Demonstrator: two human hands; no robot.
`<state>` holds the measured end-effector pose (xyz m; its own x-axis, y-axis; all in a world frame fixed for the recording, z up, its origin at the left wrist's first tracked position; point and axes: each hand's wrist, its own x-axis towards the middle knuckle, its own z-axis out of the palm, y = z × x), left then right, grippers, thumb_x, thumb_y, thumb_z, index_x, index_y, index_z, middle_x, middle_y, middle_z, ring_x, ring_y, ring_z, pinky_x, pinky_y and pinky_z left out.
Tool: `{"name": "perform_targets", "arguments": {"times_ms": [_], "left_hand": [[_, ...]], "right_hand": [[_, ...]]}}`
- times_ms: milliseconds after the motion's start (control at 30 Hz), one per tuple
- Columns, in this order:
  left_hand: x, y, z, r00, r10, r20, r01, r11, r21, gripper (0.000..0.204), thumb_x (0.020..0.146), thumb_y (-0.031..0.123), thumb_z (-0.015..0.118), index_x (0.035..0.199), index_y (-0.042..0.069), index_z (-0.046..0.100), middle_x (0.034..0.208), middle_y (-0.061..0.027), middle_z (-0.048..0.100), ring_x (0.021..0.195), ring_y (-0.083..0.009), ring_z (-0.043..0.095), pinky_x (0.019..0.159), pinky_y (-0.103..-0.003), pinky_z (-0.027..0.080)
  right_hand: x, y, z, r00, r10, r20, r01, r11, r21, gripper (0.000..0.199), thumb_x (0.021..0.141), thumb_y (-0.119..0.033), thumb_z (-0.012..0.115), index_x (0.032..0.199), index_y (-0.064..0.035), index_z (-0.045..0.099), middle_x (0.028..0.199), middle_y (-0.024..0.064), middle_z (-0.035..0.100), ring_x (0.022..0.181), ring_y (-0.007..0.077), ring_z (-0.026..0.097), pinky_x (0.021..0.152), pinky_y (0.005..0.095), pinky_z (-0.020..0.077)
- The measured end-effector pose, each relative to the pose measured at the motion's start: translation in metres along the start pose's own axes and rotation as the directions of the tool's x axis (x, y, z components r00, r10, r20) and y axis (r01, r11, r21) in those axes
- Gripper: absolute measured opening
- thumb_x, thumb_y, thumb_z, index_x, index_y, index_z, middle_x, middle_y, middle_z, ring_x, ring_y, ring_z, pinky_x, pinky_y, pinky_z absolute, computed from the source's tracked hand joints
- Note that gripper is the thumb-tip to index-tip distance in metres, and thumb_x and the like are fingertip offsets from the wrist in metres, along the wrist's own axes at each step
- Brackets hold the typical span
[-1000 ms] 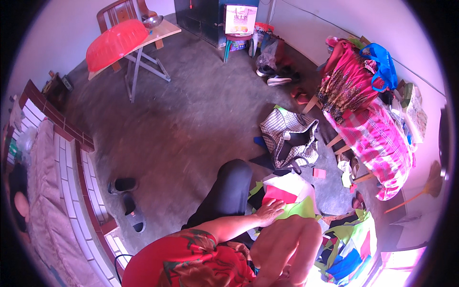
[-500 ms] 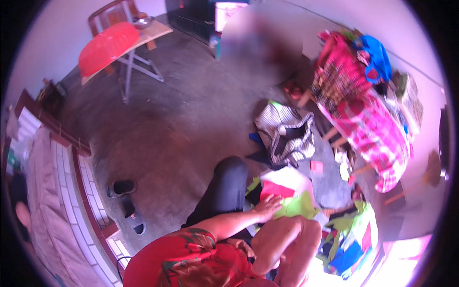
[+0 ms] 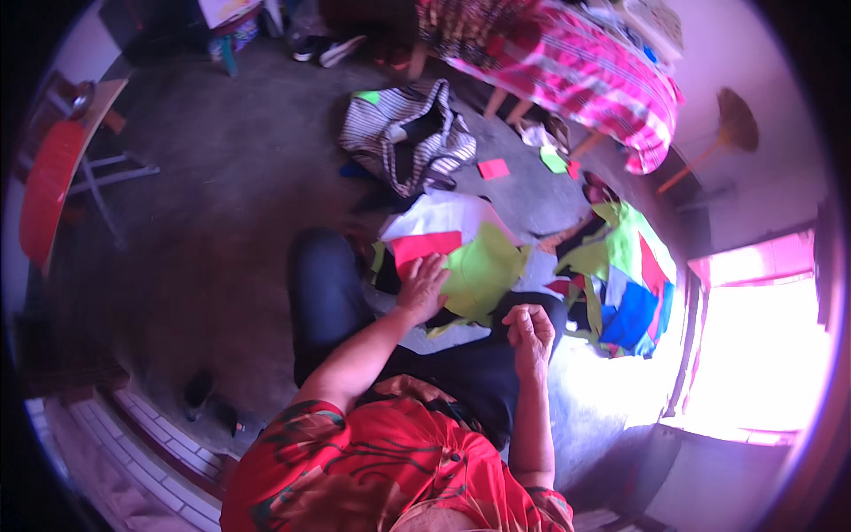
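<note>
My left hand lies with its fingers stretched out over pieces of fabric spread in front of my lap. Beneath and beside the fingers are a red piece and a large lime-green piece, with a white piece behind them. Over my right knee, my right hand is closed, thumb pressed to the curled fingers. Whatever may be in it is hidden. To its right sits a heap of fabric scraps in green, blue, red and grey.
Beyond the fabric lies a striped bag, its mouth gaping. A small red piece and a green piece rest on the floor. A bench with pink checked cloth stands farther back, a broom by the wall, a red-topped table at left.
The view has swung to the right, so the room's things sit farther left. My right hand has come out from close to my body to over my right knee. My left hand stays on the fabric.
</note>
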<state>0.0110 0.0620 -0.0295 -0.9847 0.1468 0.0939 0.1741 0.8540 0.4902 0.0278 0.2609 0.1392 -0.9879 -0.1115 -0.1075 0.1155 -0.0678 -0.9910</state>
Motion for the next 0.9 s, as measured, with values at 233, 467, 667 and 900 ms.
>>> {"name": "perform_targets", "arguments": {"times_ms": [233,467,667,900], "left_hand": [[-0.001,-0.006,0.0,0.999,0.01,-0.042,-0.01,1.0,0.006,0.058,0.074,0.025,0.071,0.123,0.005,0.049,0.147,-0.014,0.031,0.139,-0.0277,0.024,0.113,-0.047,0.017],[0.003,-0.008,0.007,0.998,0.043,-0.05,-0.041,0.998,0.045,0.06,0.073,0.025,0.071,0.125,0.006,0.047,0.146,-0.0131,0.031,0.139,-0.0279,0.024,0.112,-0.048,0.015],[0.002,-0.005,0.001,0.998,0.057,-0.032,-0.055,0.996,0.074,0.059,0.075,0.026,0.07,0.126,0.008,0.047,0.146,-0.0128,0.031,0.139,-0.0278,0.024,0.112,-0.049,0.016],[0.004,-0.003,0.005,0.999,0.042,0.013,-0.043,0.995,0.092,0.06,0.077,0.027,0.069,0.129,0.007,0.045,0.148,-0.0129,0.027,0.14,-0.0271,0.021,0.113,-0.048,0.015]], "right_hand": [[-0.022,0.019,-0.038,0.956,-0.018,-0.294,0.093,0.966,0.242,0.012,0.097,-0.015,0.051,0.094,-0.005,0.057,0.073,0.0046,0.058,0.049,0.0059,0.041,0.045,0.0181,0.0316],[-0.022,0.008,-0.057,0.943,-0.09,-0.319,0.059,0.993,-0.105,0.011,0.092,-0.013,0.06,0.099,-0.0042,0.063,0.069,-0.0013,0.055,0.053,0.0027,0.043,0.047,0.017,0.0299],[-0.017,0.0,-0.113,0.796,-0.348,-0.496,0.176,0.916,-0.36,0.014,0.088,0.003,0.056,0.097,-0.0048,0.063,0.08,-0.0024,0.059,0.067,0.0037,0.049,0.059,0.0193,0.0393],[0.005,-0.029,-0.188,0.566,-0.617,-0.546,0.013,0.67,-0.743,0.012,0.085,-0.006,0.064,0.096,-0.0087,0.065,0.095,0.0049,0.063,0.08,0.0141,0.059,0.065,0.0269,0.046]]}}
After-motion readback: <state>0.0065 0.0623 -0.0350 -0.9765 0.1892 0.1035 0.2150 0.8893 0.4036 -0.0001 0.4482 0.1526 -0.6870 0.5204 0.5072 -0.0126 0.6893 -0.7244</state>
